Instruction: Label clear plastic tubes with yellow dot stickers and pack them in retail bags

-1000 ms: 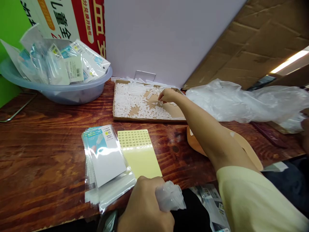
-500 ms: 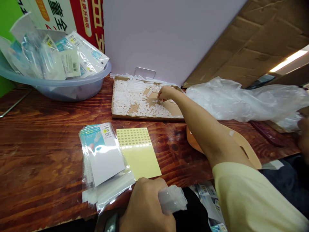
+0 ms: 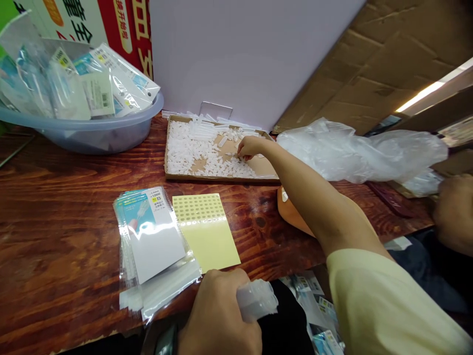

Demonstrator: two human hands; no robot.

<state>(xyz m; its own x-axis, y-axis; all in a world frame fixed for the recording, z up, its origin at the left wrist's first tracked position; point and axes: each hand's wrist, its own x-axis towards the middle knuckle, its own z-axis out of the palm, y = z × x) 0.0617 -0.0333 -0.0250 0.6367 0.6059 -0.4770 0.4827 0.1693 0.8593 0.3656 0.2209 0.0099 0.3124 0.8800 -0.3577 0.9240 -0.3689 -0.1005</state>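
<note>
My right hand (image 3: 251, 148) reaches into a shallow cardboard tray (image 3: 221, 177) and rests among many small white plastic tubes (image 3: 188, 148). Its fingers are curled together, and I cannot tell whether they hold a tube. My left hand (image 3: 216, 315) sits at the near table edge, gripping a bundle of clear plastic tubes (image 3: 256, 300). It is just below a stack of blue-and-white packets in clear sleeves (image 3: 151, 241). A yellow sheet of round stickers (image 3: 205, 231) lies beside that stack.
A co-worker's hand (image 3: 454, 214) is at the far right, beside a crumpled clear plastic bag (image 3: 354, 153). A blue plastic basin (image 3: 99, 140) of packets stands back left on the wooden table (image 3: 62, 207). A white board (image 3: 244, 54) stands behind the tray.
The whole scene has shifted left and slightly up in view. My right hand has moved a little left within the tray. The co-worker's hand shows more at the right.
</note>
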